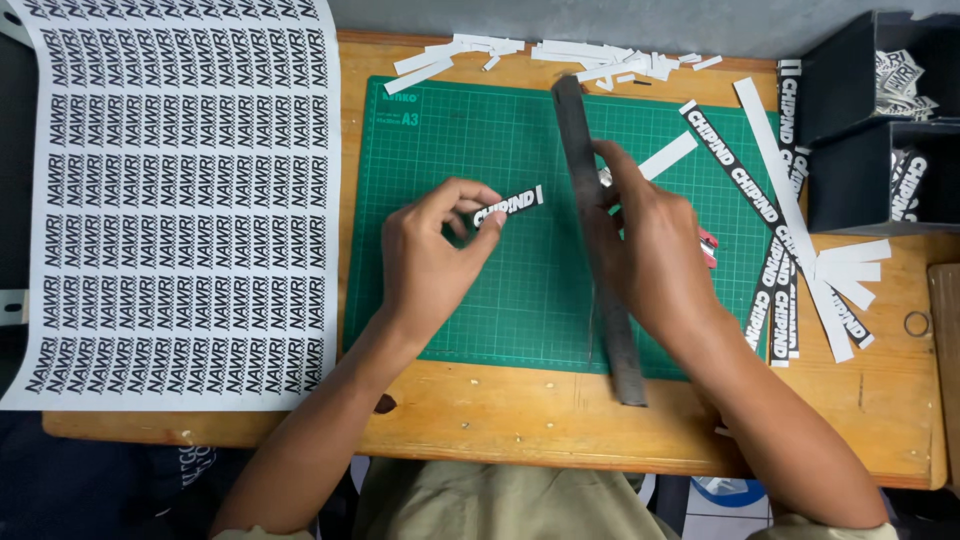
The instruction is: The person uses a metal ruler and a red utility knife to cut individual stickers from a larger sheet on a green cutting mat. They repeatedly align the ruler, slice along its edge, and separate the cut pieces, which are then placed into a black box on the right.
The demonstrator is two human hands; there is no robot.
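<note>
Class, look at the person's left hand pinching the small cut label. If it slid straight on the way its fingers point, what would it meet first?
The left hand points up and right across the green cutting mat. It would probably first meet the long dark metal ruler, though height above the mat is unclear.

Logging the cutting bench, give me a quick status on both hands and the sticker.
Left hand pinching a small black cut sticker above the green cutting mat. Right hand pressing the metal ruler flat. Nothing between them.
</note>
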